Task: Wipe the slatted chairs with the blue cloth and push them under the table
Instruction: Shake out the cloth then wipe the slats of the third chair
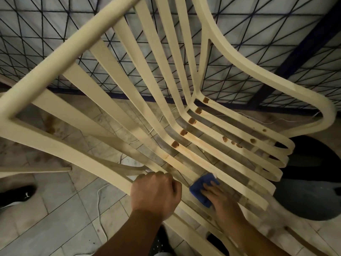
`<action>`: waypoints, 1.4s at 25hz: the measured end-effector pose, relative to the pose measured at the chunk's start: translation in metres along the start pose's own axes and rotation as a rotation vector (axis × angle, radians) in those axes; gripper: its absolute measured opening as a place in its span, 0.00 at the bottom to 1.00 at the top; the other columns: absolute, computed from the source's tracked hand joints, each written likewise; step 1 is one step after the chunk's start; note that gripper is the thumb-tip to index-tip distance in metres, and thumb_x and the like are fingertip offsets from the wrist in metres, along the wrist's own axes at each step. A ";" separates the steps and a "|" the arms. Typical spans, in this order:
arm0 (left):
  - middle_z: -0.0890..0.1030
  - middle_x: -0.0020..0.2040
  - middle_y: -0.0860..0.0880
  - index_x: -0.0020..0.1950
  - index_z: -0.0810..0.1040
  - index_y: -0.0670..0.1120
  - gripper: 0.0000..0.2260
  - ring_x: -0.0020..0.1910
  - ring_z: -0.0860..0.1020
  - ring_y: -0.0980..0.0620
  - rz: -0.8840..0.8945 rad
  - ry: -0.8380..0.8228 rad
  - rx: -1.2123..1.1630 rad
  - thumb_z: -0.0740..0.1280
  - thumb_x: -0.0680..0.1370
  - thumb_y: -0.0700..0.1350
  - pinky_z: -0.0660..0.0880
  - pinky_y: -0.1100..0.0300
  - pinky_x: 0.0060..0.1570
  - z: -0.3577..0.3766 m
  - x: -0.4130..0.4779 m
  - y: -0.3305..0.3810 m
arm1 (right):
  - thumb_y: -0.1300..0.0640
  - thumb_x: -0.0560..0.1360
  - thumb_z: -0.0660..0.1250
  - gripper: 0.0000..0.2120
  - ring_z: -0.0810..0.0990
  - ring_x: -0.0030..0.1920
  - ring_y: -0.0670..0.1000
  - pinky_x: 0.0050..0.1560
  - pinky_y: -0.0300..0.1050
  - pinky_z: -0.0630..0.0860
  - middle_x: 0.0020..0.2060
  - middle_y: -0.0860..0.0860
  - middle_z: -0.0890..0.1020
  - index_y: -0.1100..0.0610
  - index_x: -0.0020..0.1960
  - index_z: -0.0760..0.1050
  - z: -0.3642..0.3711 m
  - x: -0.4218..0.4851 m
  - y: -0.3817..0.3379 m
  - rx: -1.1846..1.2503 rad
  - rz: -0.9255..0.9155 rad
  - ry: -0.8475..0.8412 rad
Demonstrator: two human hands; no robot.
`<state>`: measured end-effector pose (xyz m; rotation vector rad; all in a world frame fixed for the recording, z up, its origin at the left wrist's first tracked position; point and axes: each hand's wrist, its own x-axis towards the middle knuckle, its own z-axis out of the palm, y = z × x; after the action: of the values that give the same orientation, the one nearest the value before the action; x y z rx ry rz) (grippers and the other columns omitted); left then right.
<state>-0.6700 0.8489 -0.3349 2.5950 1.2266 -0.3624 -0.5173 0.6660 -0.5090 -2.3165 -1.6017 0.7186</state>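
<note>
Chair (pixel 73 50), cream and slatted, seen from above. Left hand (pixel 156 193) curls in a fist round a seat rail, steadying it. Just beside it, right hand (pixel 219 198) presses the blue cloth (pixel 200 190) onto a seat slat, fingers laid flat. Brown stains (pixel 175 144) sit further up at the seat's bend, unwiped. Likely risks: the cloth slipping through a gap between slats, or a light pass smearing those stains.

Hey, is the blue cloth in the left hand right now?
No, the right hand presses the blue cloth onto a slat of the chair, while the left hand grips its side rail.
</note>
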 end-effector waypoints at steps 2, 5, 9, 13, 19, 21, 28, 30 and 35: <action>0.70 0.31 0.55 0.36 0.69 0.52 0.20 0.31 0.70 0.59 0.013 -0.006 0.006 0.47 0.82 0.58 0.75 0.61 0.42 0.001 0.000 -0.001 | 0.67 0.47 0.87 0.38 0.83 0.60 0.56 0.59 0.52 0.78 0.57 0.52 0.86 0.56 0.57 0.85 0.000 0.005 -0.001 0.021 -0.031 -0.035; 0.71 0.33 0.56 0.38 0.69 0.53 0.20 0.32 0.70 0.58 0.026 -0.018 0.024 0.45 0.82 0.59 0.75 0.59 0.43 0.002 0.000 -0.001 | 0.65 0.49 0.87 0.36 0.84 0.60 0.58 0.60 0.56 0.79 0.57 0.54 0.86 0.58 0.57 0.85 0.001 0.033 -0.018 -0.034 -0.140 -0.026; 0.72 0.30 0.55 0.36 0.73 0.51 0.23 0.30 0.72 0.55 0.015 -0.021 0.079 0.45 0.80 0.57 0.77 0.56 0.39 -0.004 0.003 0.003 | 0.60 0.62 0.83 0.31 0.80 0.65 0.59 0.64 0.54 0.79 0.63 0.54 0.83 0.57 0.63 0.81 0.002 0.097 -0.057 -0.107 -0.182 -0.159; 0.70 0.26 0.55 0.31 0.70 0.50 0.21 0.25 0.70 0.55 0.020 -0.038 0.092 0.51 0.80 0.56 0.75 0.57 0.34 -0.003 0.002 0.003 | 0.60 0.79 0.66 0.14 0.76 0.66 0.57 0.65 0.51 0.75 0.65 0.55 0.78 0.58 0.64 0.77 -0.004 0.161 -0.097 -0.197 -0.228 -0.227; 0.74 0.31 0.54 0.36 0.74 0.49 0.22 0.30 0.74 0.55 -0.007 -0.078 0.104 0.48 0.80 0.57 0.76 0.56 0.40 -0.010 0.003 0.005 | 0.61 0.76 0.70 0.13 0.78 0.62 0.55 0.60 0.50 0.78 0.60 0.53 0.80 0.57 0.60 0.77 0.006 0.153 -0.084 -0.130 -0.193 -0.180; 0.75 0.32 0.54 0.36 0.74 0.49 0.22 0.32 0.74 0.55 -0.012 -0.095 0.120 0.48 0.80 0.56 0.75 0.56 0.41 -0.010 0.004 0.006 | 0.60 0.73 0.74 0.17 0.77 0.63 0.51 0.63 0.47 0.77 0.59 0.49 0.80 0.53 0.60 0.77 0.019 0.138 -0.067 -0.070 -0.195 -0.161; 0.74 0.34 0.55 0.39 0.74 0.50 0.22 0.34 0.74 0.55 -0.007 -0.094 0.050 0.48 0.80 0.59 0.77 0.56 0.44 -0.012 0.002 0.003 | 0.61 0.70 0.77 0.29 0.74 0.72 0.54 0.75 0.49 0.67 0.67 0.47 0.79 0.50 0.69 0.76 0.015 0.020 0.014 0.106 -0.098 -0.019; 0.74 0.33 0.54 0.38 0.73 0.50 0.22 0.33 0.73 0.56 -0.003 -0.072 0.026 0.47 0.80 0.59 0.76 0.58 0.42 -0.012 0.002 0.003 | 0.56 0.68 0.72 0.21 0.70 0.73 0.53 0.75 0.42 0.57 0.60 0.49 0.84 0.54 0.62 0.83 0.003 0.003 0.027 -0.059 -0.262 0.042; 0.72 0.32 0.54 0.35 0.68 0.49 0.22 0.31 0.71 0.55 0.015 -0.034 -0.013 0.46 0.81 0.58 0.76 0.56 0.41 -0.005 0.002 0.001 | 0.53 0.70 0.58 0.24 0.75 0.70 0.54 0.79 0.40 0.47 0.59 0.50 0.85 0.55 0.59 0.84 -0.004 0.012 0.032 -0.254 -0.367 0.019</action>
<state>-0.6677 0.8513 -0.3305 2.5750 1.1939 -0.3925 -0.4856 0.6653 -0.5234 -2.0808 -2.1360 0.4276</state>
